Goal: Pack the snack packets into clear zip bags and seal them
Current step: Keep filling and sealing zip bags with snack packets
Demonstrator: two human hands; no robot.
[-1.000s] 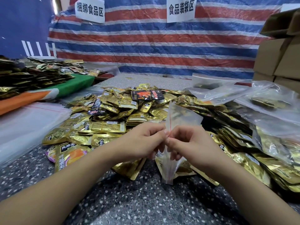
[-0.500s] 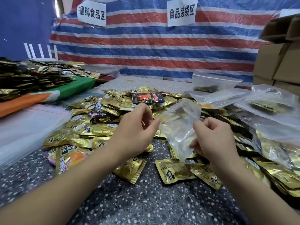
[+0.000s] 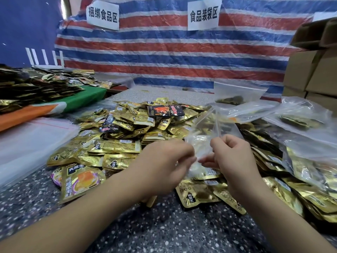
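At the far left of the frame a stack of empty clear bags (image 3: 31, 143) lies flat on the speckled tabletop (image 3: 164, 230). Above it, in the upper left, an orange and green cloth (image 3: 54, 106) carries another heap of dark and gold packets (image 3: 32, 84). Right of the empty bags, a big pile of gold snack packets (image 3: 127, 132) covers the middle of the tabletop, with one black packet with red print (image 3: 165, 110) on top and one larger gold packet with a purple and orange picture (image 3: 80, 181) at the near left edge.

In the lower centre the left hand (image 3: 164, 165) has curled fingers, and its grip pinches the left edge of a clear zip bag (image 3: 206, 132). The bag stands up over the pile, between both hands; whether it holds any packets I cannot tell. The right hand (image 3: 233, 157) is just beside it, and its grip, thumb against fingers, pinches the right side of the same bag.

At the right of the frame, filled clear bags with packets (image 3: 300, 139) lie over more gold packets. Brown cardboard boxes (image 3: 313, 70) stand in the upper right. Behind everything hangs a striped tarp (image 3: 164, 55) with two white paper signs (image 3: 202, 14).
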